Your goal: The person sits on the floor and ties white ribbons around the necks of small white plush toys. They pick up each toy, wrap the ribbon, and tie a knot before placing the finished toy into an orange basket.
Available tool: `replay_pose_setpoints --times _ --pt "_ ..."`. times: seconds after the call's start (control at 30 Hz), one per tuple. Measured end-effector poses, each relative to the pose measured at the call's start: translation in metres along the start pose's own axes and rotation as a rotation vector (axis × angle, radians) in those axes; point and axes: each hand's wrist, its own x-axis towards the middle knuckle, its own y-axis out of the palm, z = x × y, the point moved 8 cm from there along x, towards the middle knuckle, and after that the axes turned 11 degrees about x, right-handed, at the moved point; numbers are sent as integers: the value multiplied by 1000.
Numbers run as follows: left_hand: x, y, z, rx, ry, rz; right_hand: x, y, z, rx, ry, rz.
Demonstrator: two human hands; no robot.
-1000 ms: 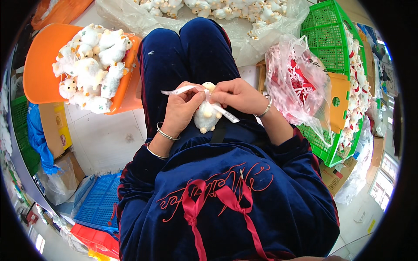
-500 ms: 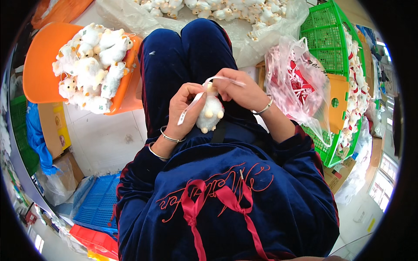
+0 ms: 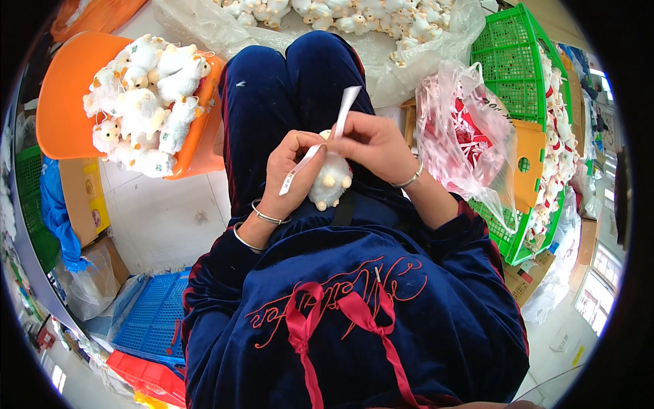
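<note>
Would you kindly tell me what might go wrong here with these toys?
The white ribbon might twist: one end stands up by the right hand, the other lies over the left hand.
The plush sheep could shift, with both hands on the ribbon at its upper end.
The heaped toys reach the edge of the orange chair and could tumble.

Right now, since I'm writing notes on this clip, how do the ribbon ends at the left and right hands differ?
The left ribbon end slants toward the picture's lower left across the left hand; the right ribbon end points toward the top edge from the right hand. The left ribbon end shows dark printing; the right ribbon end shows none. Both are narrow and white.
</note>
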Motion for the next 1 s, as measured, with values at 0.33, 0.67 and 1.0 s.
replay_pose_setpoints --times 0.33,0.67,1.0 --pt "-3 6 14 -83 -92 22 -8 3 -3 -266 -50 114" --pt "-5 6 -9 58 212 73 3 22 14 -609 -320 37" --pt "-8 6 -7 39 206 120 0 -5 -3 -88 219 399"
